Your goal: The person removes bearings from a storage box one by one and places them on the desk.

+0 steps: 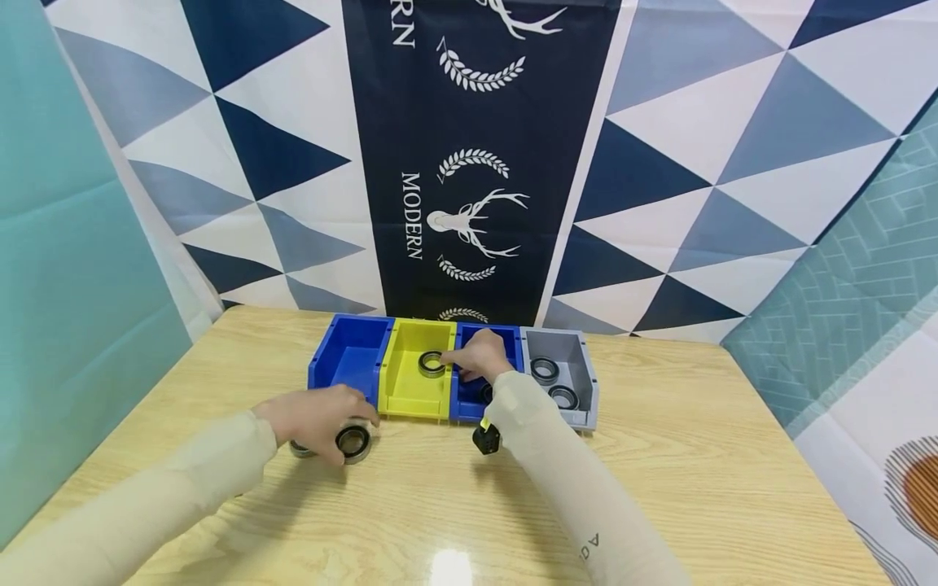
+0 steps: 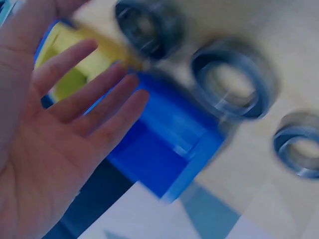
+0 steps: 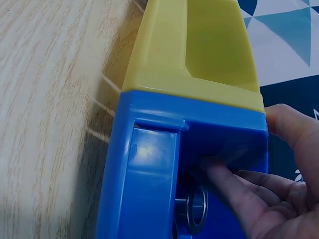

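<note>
Above the table at the left, my left hand (image 1: 318, 415) hovers, its fingers straight and spread in the left wrist view. Ring-shaped ball bearings lie by it; one bearing (image 1: 354, 441) shows beyond the fingers, another bearing (image 2: 299, 144) farther off. My right hand (image 1: 479, 356) reaches into the right blue bin (image 3: 149, 159). One digit bends above the rim on the yellow bin's side, while other fingers (image 3: 232, 186) go down inside. Close to them stands a bearing (image 3: 198, 209) on edge. I cannot tell whether these fingers grip anything.
The left blue bin (image 1: 359, 350) joins the yellow bin (image 1: 418, 334), which has a bearing (image 1: 431, 364) in it. At the row's right end, a grey bin (image 1: 567, 348) contains two bearings. A small black cube (image 1: 486, 438) hangs under the right wrist. Patterned cloth (image 1: 469, 122) rises behind.
</note>
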Tool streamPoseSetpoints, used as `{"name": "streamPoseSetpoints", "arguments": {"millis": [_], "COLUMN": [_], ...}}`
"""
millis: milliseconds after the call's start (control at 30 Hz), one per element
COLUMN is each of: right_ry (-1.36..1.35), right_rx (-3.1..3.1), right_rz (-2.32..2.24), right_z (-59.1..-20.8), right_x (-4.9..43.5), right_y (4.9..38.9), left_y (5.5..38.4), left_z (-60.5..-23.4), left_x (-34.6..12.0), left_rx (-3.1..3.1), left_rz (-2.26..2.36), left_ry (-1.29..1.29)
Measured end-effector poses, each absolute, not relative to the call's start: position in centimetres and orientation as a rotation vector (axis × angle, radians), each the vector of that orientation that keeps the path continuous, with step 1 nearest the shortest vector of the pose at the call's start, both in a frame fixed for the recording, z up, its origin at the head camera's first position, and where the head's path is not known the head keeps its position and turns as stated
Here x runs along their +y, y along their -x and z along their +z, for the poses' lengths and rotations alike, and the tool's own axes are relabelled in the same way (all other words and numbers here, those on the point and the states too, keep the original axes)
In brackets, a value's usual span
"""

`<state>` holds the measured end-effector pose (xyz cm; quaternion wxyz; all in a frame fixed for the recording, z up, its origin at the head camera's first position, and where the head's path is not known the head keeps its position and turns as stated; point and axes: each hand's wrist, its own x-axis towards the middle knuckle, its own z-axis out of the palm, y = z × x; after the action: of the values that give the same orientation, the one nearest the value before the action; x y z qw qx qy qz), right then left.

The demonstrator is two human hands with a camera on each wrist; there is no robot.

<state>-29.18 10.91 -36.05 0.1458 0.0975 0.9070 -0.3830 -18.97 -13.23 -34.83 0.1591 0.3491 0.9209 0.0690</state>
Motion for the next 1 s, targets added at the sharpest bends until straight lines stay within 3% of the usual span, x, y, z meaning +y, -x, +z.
{"name": "streamPoseSetpoints", "arguments": {"millis": [467,800,1000], "right_ry": [-0.258,-0.243,-0.207], "right_rx": [2.639,2.645,2.648], "right_rz": [-1.109,-1.119,-1.140], "right_z": [-36.5,-36.7,-36.4], "right_x": [11.5,11.4,11.1], "right_y": [29.0,28.9,28.8], "left_y": [23.1,26.5,29.1], "left_z": [-30.3,-30.3,-32.4], "left_x": [-9.2,-6.1,-4.9], "left_rx": [2.617,2.599,2.647], "left_rz": [0.102,0.111,0.070], "left_ry": [-0.949,-0.898,-0.799]}}
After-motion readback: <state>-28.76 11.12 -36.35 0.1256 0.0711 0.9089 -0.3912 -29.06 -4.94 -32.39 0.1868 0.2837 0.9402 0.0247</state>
